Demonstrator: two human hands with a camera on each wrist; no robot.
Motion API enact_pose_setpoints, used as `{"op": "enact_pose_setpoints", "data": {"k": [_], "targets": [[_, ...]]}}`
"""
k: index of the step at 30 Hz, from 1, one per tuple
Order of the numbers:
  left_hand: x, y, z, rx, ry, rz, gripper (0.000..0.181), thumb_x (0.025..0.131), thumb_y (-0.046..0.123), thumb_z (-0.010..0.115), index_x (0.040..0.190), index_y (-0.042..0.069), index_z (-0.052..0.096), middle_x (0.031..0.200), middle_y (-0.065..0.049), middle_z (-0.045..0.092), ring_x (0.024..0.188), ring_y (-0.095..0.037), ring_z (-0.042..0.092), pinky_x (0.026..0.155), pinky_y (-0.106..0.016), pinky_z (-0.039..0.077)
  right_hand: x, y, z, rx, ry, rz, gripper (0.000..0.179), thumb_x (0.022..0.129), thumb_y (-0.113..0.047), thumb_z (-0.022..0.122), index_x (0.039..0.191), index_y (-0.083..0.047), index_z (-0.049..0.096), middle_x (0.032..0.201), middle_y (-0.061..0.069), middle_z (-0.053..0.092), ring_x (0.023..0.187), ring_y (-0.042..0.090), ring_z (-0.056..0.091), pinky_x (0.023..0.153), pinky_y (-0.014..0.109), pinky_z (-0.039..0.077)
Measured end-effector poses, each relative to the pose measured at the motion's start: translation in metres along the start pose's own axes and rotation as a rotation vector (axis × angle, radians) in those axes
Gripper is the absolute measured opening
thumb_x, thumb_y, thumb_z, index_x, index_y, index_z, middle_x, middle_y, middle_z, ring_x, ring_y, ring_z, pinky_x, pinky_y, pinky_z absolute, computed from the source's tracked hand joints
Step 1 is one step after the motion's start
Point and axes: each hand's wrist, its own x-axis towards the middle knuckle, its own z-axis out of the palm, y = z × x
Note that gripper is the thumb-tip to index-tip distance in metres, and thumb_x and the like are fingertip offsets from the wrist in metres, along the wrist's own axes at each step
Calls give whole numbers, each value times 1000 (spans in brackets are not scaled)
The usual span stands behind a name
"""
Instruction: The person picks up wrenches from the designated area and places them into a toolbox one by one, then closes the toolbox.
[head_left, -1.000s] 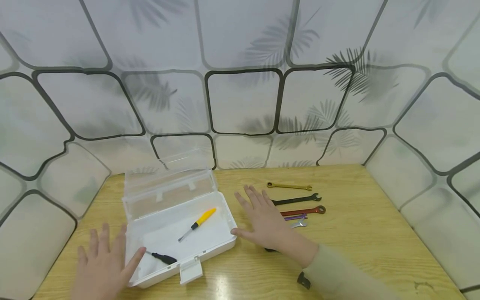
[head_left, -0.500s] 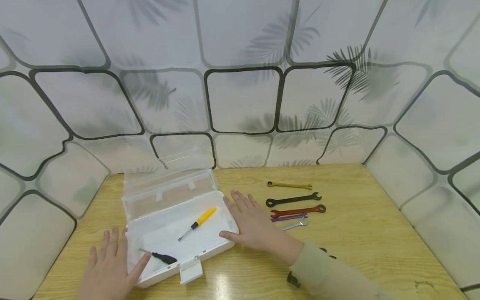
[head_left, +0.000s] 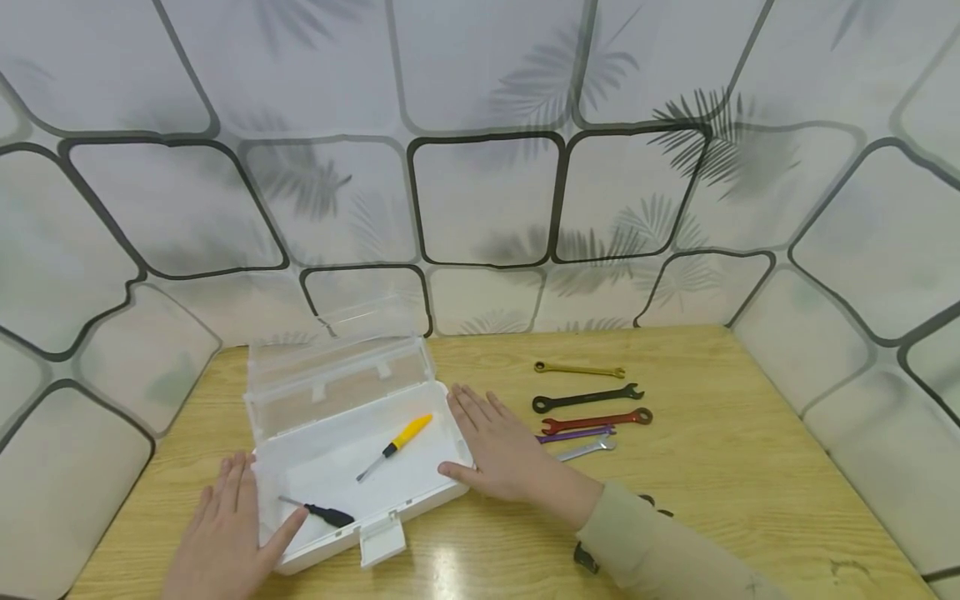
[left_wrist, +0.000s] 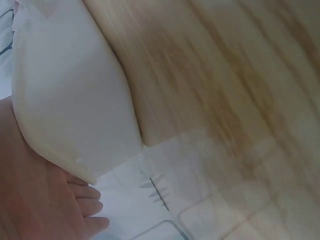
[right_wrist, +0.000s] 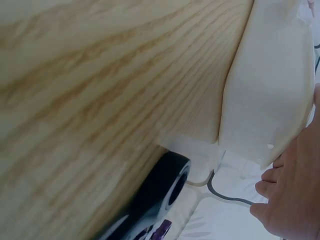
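A white plastic toolbox (head_left: 382, 500) lies on the table with its clear lid (head_left: 341, 375) raised at the back. In it are a yellow-handled screwdriver (head_left: 408, 433) and a black-handled screwdriver (head_left: 328, 516). My left hand (head_left: 225, 533) rests against the box's left end, fingers straight, thumb over the front corner. At the opposite end my right hand (head_left: 498, 454) lies along the wall, fingers extended and thumb over the rim. Both wrist views show the palms at the box's end walls (left_wrist: 75, 90), (right_wrist: 270, 80). Neither hand grips anything.
Right of the box lie a gold wrench (head_left: 579, 369), a black wrench (head_left: 588, 398), a red wrench (head_left: 596, 422), a purple wrench (head_left: 576, 435) and a silver wrench (head_left: 588, 451). A dark object (head_left: 585, 558) is partly under the right sleeve. Patterned walls surround the wooden table (head_left: 712, 467).
Both hands have come inward to the ends of the toolbox, the left one moving right and the right one moving left, uncovering wrench ends. The box and screwdrivers have stayed in place.
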Motion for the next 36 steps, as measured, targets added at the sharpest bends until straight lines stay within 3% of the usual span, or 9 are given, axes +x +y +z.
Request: {"op": "enact_pose_setpoints", "data": {"k": [5,9,12,15,21,26,36], "targets": [[1,-7,5,5,74,81,101,103,56,61,151,-27,28,162,-45,27,154,-60,25,131,-70,9,-3,-1,0,30,8,-8,97,107,-69,37,170,0,8,179,19,10,167,33,14,137,51,17],[4,-11,7,17,109,136,100,101,56,64,151,-25,31,162,-44,30,155,-58,25,135,-48,-10,-8,-3,1,38,8,-1,98,107,-69,37,170,-1,7,179,19,8,167,33,13,137,50,16],[7,-13,7,24,109,174,100,100,55,65,152,-23,31,163,-43,30,160,-53,19,129,-28,-21,-12,-4,0,42,1,8,98,107,-69,38,170,-1,6,179,18,5,168,32,10,137,49,16],[10,-15,6,33,107,208,102,98,56,67,152,-23,31,163,-42,31,163,-49,16,122,-15,-24,-15,-4,0,36,-1,10,99,106,-70,38,170,-1,6,179,18,5,168,31,9,137,49,17],[20,-16,2,65,78,247,108,94,58,70,154,-23,30,163,-41,32,157,-52,27,119,-12,-24,-21,-4,1,3,8,11,101,106,-73,35,169,0,7,179,18,5,168,32,9,137,49,17],[27,-16,-1,77,47,275,109,94,59,71,153,-24,32,165,-38,31,157,-52,27,118,-11,-24,-26,-2,4,-36,29,13,103,104,-75,33,169,2,10,178,19,6,167,33,13,137,49,19],[41,-18,-2,117,57,346,110,91,61,72,151,-23,36,164,-37,35,156,-49,33,119,-9,-22,-36,-4,7,-34,56,41,104,103,-76,34,169,2,13,179,18,7,167,33,14,136,48,20]]}}
